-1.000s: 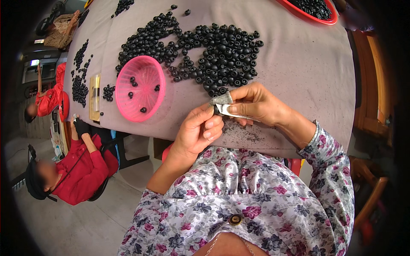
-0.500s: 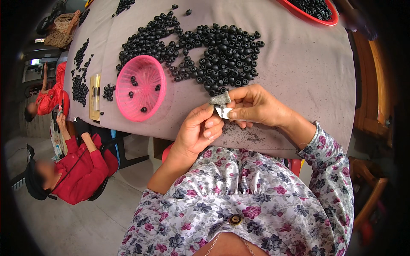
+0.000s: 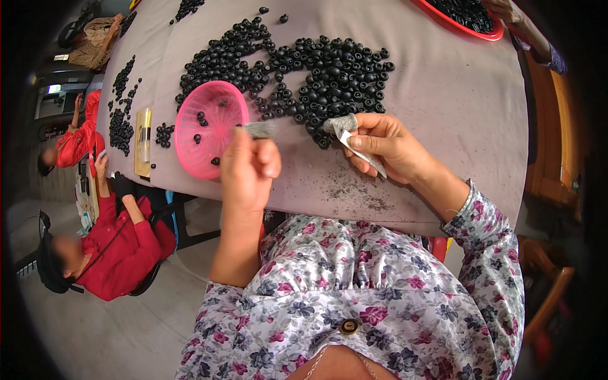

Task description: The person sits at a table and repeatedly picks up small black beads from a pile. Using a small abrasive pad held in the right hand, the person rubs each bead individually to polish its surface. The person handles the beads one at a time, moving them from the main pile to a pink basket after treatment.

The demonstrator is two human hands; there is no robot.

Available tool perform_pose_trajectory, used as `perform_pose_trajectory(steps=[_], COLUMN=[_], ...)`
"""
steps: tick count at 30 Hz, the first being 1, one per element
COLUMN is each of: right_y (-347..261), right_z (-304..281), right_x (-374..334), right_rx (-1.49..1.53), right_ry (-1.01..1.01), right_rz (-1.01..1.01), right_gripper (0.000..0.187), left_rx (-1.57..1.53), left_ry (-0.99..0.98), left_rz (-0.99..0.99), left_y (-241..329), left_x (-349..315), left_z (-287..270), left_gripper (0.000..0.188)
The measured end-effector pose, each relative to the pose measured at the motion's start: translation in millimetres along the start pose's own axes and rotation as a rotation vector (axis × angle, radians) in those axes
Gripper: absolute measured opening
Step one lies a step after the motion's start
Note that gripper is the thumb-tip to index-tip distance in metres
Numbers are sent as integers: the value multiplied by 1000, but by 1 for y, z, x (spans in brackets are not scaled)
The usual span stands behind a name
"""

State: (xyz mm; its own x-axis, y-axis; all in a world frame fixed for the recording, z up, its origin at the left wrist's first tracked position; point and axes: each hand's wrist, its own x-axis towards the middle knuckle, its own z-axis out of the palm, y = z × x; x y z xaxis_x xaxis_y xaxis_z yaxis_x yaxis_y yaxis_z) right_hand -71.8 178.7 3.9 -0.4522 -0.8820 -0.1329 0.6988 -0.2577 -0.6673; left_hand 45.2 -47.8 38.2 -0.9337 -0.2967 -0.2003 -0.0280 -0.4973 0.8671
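Observation:
My left hand (image 3: 248, 166) is raised beside the rim of a pink mesh basket (image 3: 243, 101). Its fingers are partly curled and smeared by motion, so what they hold, if anything, cannot be made out. A grey cloth finger cover (image 3: 261, 130) points right from it. My right hand (image 3: 387, 144) pinches a thin white folded strip (image 3: 367, 156) between thumb and fingers. Another grey finger cover (image 3: 342, 123) is on its index finger. Just beyond lies a wide spread of small round black parts with holes (image 3: 339, 79). Several of the same sit in the basket.
Dark crumbs (image 3: 361, 193) are scattered on the grey tablecloth (image 3: 443, 126) before me. A red tray (image 3: 497, 35) of black pieces stands far right, near another person's arm (image 3: 529, 35). A yellow board (image 3: 140, 155) lies left. A person in red (image 3: 130, 250) sits at left.
My left hand has parted from my right and moved left to the basket. The right hand has turned slightly, showing more of the white strip. Another person's arm has appeared by the red tray.

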Motion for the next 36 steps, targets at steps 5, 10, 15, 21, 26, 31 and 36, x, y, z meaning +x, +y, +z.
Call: perform_pose_trajectory(steps=[5,10,15,21,26,31,36], right_y=[0,-2,-2,1,-2,-2,-2], right_z=[1,3,5,1,1,1,4], right_x=[1,-2,-3,-2,-1,-2,-2], right_rx=[-19,-39,-43,-76,6,8,-6], right_ry=[37,51,62,37,24,26,45], right_rz=[-10,1,0,-14,-21,-25,-22], right_gripper=[16,17,17,18,18,18,16], left_rx=[806,1099,1289,1227,1167,1316,1371], left_ry=[98,32,-51,9,-1,-28,-51], left_rz=[310,363,433,410,415,409,351], left_y=[-30,-32,-33,-31,-27,-28,-26], left_x=[14,25,17,8,10,22,21], left_z=[19,27,25,11,24,31,33], left_gripper=[11,17,18,16,16,21,24])
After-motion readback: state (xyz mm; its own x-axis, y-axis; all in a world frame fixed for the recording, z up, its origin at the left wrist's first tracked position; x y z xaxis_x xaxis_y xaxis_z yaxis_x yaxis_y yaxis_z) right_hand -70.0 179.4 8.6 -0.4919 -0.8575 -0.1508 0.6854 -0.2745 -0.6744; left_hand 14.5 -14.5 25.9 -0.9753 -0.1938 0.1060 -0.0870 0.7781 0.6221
